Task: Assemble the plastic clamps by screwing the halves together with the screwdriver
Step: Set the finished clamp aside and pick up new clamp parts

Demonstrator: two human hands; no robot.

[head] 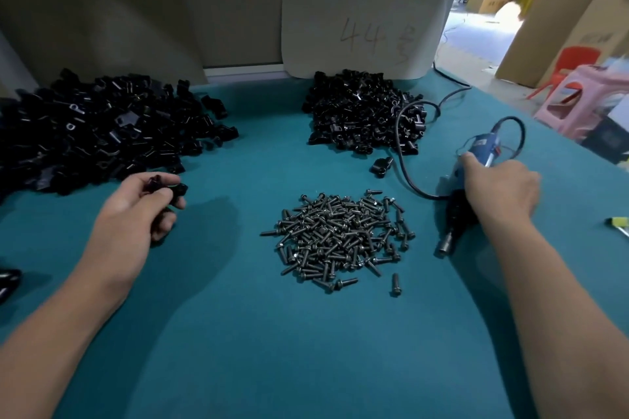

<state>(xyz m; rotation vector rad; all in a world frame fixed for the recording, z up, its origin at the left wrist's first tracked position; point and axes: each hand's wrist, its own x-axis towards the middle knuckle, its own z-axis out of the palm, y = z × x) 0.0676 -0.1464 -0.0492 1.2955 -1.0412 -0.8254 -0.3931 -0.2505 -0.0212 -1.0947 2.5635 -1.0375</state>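
Lying across the frame is a teal-covered surface (238,350), on which the following are recorded.

Item 1: large heap of black plastic clamp halves (102,126), upper left of the frame.

Item 2: second heap of black clamp parts (360,112), upper centre, set against a pale board (360,27) marked "44".

Item 3: single black clamp part (381,167), apart from the second heap, just below it.

Item 4: pile of dark screws (340,238), centre of the frame; one stray screw (395,284) is noted at its lower right.

Item 5: left hand (136,211), left of centre, fingers curled; a black clamp piece (172,189) is pinched between thumb and fingertips, just in front of the left heap.

Item 6: right hand (500,187), right of centre, wrapped around a blue electric screwdriver (457,214); the tool is tilted, its dark nose and metal tip directed down toward the surface to the right of the screws.

Item 7: black cable (405,163), looped from the screwdriver past the second heap to the upper right.

Item 8: yellow-capped object (617,223), right edge, partly cut off.

Item 9: pink stool (578,95) and cardboard boxes (558,27), upper right, beyond the surface.
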